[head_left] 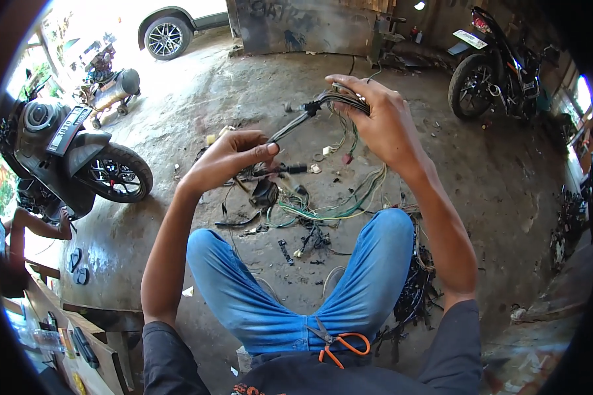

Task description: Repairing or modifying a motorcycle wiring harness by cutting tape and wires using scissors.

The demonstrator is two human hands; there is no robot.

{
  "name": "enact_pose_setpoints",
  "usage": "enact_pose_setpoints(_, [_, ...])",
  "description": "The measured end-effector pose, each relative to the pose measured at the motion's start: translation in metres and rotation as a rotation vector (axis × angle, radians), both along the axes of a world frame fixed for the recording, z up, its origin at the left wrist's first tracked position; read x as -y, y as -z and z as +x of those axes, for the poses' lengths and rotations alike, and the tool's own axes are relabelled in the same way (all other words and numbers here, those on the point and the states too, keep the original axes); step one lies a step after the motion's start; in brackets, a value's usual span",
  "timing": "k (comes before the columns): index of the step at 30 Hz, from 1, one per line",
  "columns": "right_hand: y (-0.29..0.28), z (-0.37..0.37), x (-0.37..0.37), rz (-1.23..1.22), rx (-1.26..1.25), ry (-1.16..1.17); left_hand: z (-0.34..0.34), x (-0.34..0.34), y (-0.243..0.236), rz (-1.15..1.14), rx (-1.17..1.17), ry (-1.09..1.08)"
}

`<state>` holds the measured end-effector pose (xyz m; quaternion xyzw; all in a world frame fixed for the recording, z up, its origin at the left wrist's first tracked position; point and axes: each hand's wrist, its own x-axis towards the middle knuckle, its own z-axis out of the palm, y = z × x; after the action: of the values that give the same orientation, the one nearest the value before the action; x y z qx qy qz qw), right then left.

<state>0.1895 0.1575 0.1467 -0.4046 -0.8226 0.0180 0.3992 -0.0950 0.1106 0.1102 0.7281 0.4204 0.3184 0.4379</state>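
A wiring harness (295, 123) of several bundled wires, partly wrapped in black tape, stretches between my hands above the floor. My left hand (234, 155) pinches its lower left end between thumb and fingers. Higher up and to the right, my right hand (375, 112) is closed around the other part, with loose wire ends and a dark red connector (347, 158) dangling below it. Scissors with orange handles (333, 342) lie partly open on my lap. Beneath the harness, green wires (349, 212) and black pieces lie on the floor between my knees.
Motorcycles stand at the left (79, 145) and the right back (487, 72). An air compressor (115, 89) and a parked car (178, 29) are at the far left. Tangled black wiring (412, 289) lies beside my right leg. A wooden bench (79, 342) with tools is at the lower left.
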Motion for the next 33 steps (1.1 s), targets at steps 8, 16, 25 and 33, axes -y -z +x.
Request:
enact_pose_setpoints(8, [0.004, 0.026, -0.027, 0.043, -0.017, 0.143, -0.003, 0.002, 0.017, -0.143, -0.206, -0.034])
enact_pose_setpoints(16, [0.034, 0.049, -0.062, -0.302, -0.049, 0.192, 0.009, 0.005, 0.043, -0.088, 0.201, 0.027])
enact_pose_setpoints(25, [0.054, 0.034, 0.028, -0.458, -0.031, 0.155, 0.039, 0.025, 0.043, -0.222, 0.418, -0.112])
enact_pose_setpoints(33, [0.084, 0.017, 0.068, -0.688, -0.393, -0.200, 0.055, 0.039, 0.068, -0.371, 0.680, -0.188])
